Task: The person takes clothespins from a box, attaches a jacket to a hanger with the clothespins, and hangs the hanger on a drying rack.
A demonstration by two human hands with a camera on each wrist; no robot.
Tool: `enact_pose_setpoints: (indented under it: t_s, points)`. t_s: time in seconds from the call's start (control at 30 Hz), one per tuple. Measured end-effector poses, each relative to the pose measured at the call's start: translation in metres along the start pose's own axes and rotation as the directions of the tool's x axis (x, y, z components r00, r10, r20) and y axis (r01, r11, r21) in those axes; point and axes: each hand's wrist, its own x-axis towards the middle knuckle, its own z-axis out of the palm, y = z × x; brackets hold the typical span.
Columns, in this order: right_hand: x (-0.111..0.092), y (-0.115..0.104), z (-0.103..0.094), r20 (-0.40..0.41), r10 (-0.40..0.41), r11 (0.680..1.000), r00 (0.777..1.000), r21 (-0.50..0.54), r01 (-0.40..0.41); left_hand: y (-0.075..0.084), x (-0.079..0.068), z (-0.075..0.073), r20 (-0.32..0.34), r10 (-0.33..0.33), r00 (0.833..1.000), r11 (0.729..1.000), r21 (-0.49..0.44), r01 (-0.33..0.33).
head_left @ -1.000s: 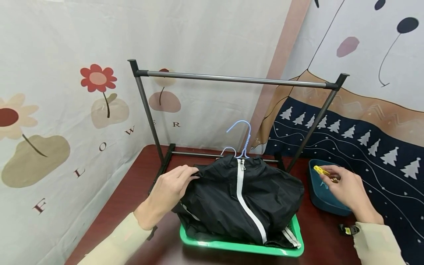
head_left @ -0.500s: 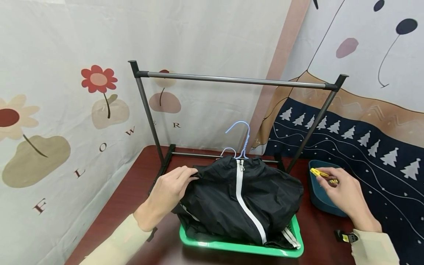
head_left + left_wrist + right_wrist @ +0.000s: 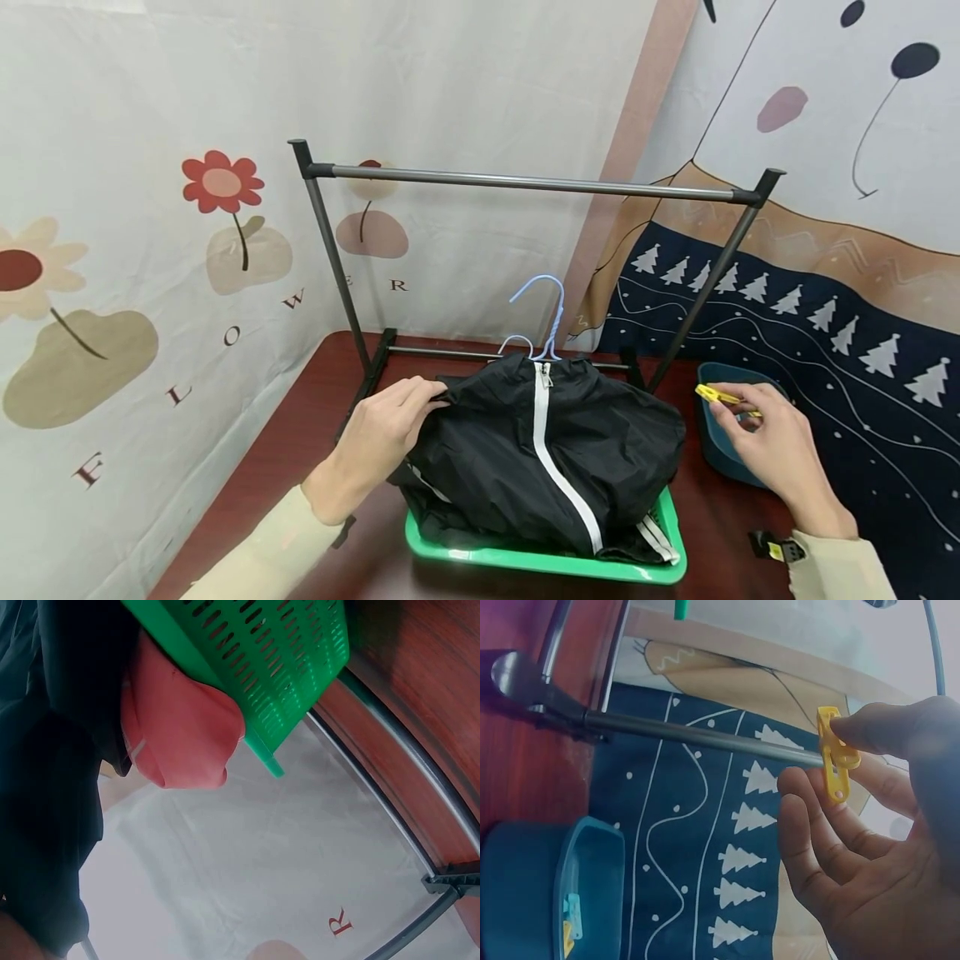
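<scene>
A black jacket point(image 3: 487, 450) with a white zipper lies bunched over a green basket point(image 3: 540, 563). From its collar rises the hook of a light blue hanger point(image 3: 557, 321), with a second, smaller hook point(image 3: 517, 338) behind. My left hand point(image 3: 375, 442) pinches the jacket's edge at its left shoulder. Between thumb and fingertips, my right hand point(image 3: 780, 446) holds a yellow clothespin point(image 3: 832, 754), in front of a dark blue bin point(image 3: 723, 454). A light blue clothespin point(image 3: 573, 916) and a yellow piece point(image 3: 568, 939) show inside that bin in the right wrist view.
Behind the basket stands a metal clothes rack, its top bar point(image 3: 525, 180) running across the head view. Pinkish-red cloth point(image 3: 184, 724) sticks out by the basket in the left wrist view. Printed curtains point(image 3: 465, 83) close off the back of the dark red table point(image 3: 300, 425).
My right hand has moved a little left, from over the bin toward the jacket, carrying the yellow clothespin. The left hand keeps its grip on the jacket in the same spot.
</scene>
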Motion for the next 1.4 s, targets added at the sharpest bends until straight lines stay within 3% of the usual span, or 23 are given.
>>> enact_pose_setpoints:
  t_s: [0.33,0.47,0.67,1.4]
  points:
    - [-0.008,-0.012,0.009,-0.076,-0.013,0.998,0.997,0.063,0.018,-0.001,-0.001,0.000,0.025,-0.019,0.999,1.000,-0.003,0.019]
    - [-0.008,-0.017,0.011,-0.103,-0.021,0.996,0.994,0.085,0.030,-0.002,-0.001,0.001,0.007,-0.001,1.000,1.000,-0.003,0.001]
    - [-0.007,-0.024,0.012,-0.100,-0.022,0.995,0.995,0.098,0.032,-0.002,-0.001,0.002,-0.020,0.013,1.000,1.000,-0.009,-0.013]
    - [0.000,-0.055,0.016,-0.114,-0.054,0.988,0.992,0.140,0.070,-0.003,-0.001,0.006,-0.022,0.020,1.000,1.000,-0.002,-0.020]
